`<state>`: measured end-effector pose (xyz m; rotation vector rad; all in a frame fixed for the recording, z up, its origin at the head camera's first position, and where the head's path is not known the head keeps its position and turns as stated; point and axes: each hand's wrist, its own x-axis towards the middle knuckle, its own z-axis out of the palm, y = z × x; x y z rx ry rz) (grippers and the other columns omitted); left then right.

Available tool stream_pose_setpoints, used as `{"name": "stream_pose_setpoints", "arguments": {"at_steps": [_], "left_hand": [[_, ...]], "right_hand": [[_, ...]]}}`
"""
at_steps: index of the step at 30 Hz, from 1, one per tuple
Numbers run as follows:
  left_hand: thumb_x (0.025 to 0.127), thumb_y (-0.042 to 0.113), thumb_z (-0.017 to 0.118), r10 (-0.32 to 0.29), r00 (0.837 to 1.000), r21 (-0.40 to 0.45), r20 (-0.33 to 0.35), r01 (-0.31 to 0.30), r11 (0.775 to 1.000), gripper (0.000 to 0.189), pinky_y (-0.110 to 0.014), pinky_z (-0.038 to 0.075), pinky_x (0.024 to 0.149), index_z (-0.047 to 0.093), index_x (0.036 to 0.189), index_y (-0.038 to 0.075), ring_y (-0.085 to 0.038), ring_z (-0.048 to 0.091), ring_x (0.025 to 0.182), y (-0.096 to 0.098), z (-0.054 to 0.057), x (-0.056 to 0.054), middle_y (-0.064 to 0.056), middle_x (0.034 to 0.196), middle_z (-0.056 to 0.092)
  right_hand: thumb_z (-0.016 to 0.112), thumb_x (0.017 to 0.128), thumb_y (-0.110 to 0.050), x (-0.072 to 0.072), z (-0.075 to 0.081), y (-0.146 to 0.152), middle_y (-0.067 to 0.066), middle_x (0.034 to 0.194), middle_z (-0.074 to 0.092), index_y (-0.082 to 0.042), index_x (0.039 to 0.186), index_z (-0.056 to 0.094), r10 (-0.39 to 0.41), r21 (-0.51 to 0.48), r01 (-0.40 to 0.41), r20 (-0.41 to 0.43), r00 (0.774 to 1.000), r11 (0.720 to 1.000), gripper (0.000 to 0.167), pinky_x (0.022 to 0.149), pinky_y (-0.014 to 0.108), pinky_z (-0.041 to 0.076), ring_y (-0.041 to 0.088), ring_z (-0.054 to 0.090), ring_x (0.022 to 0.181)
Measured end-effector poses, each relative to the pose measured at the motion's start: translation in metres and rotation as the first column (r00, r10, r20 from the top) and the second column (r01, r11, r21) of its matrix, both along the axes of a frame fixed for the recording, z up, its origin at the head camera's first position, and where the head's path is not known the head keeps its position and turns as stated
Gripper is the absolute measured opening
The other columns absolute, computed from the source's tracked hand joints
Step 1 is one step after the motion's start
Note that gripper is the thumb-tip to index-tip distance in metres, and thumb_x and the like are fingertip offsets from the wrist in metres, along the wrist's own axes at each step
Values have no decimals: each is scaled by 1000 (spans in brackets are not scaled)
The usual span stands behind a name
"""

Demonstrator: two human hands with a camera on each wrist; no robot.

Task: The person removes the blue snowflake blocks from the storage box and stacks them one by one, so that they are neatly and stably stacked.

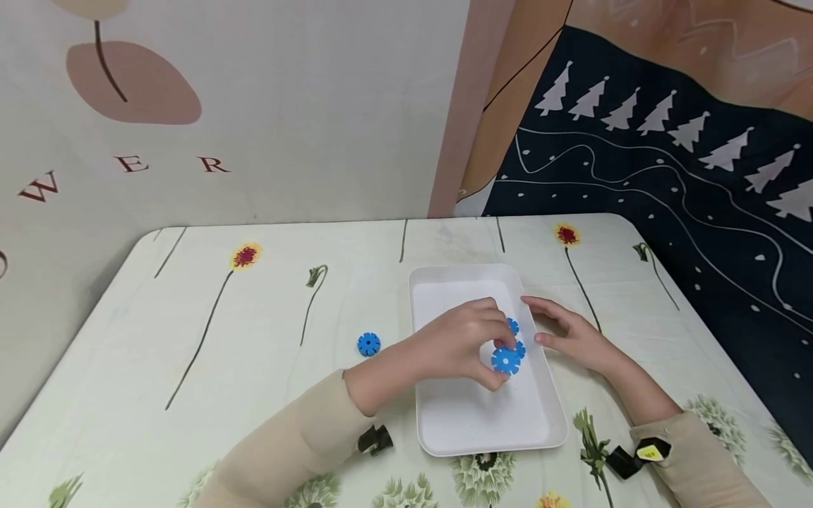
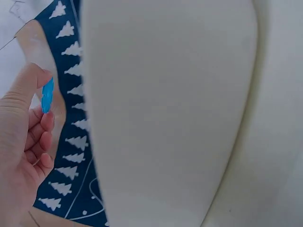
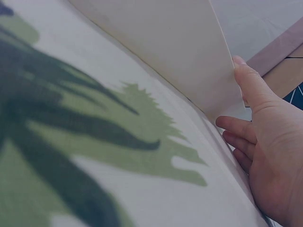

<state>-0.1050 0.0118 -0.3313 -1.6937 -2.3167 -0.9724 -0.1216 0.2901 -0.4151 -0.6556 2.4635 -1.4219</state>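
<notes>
A white rectangular tray (image 1: 464,423) lies on the flowered table. Over the tray my left hand (image 1: 466,343) pinches a blue toothed disc (image 1: 506,359) between thumb and fingers; in the left wrist view the disc (image 2: 47,95) shows edge-on at the fingertips (image 2: 39,78). More blue disc pieces (image 1: 513,327) show just behind that hand, partly hidden. My right hand (image 1: 567,331) rests against the tray's right rim with its fingers nearly straight; in the right wrist view its thumb (image 3: 253,82) touches the tray wall (image 3: 189,52).
Another blue toothed disc (image 1: 368,343) lies alone on the tablecloth (image 1: 254,339) left of the tray. Walls stand close behind and to the right of the table. Black wrist straps (image 1: 375,440) show on both sleeves.
</notes>
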Motion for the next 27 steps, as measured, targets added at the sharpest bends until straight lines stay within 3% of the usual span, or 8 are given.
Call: {"name": "stream_pose_setpoints", "arguments": {"at_steps": [11,20,27], "left_hand": [[70,23,79,77,997,55,-15,-76,996,25,-13,40,76,70,87,8,-10,47,83,-27,5,5,4,83,62],[65,15,79,121,991,178,-57,-109,978,23,-15,43,76,67,84,7,-11,49,83,-53,2,5,3,83,62],[63,11,78,145,987,223,-64,-127,966,25,-17,44,76,67,85,5,-13,51,85,-76,1,5,2,85,63]], "right_hand": [[64,92,-12,0,-1,0,19,149,32,-6,145,38,-17,-8,17,15,1000,1000,59,97,9,27,43,31,134],[65,91,-10,1,0,-1,21,147,33,-4,145,38,-2,-14,2,-12,1000,1000,60,98,9,27,44,31,133],[64,91,-9,1,-1,0,22,147,33,-4,145,39,3,-19,-4,-17,1000,1000,59,98,9,27,44,31,132]]}}
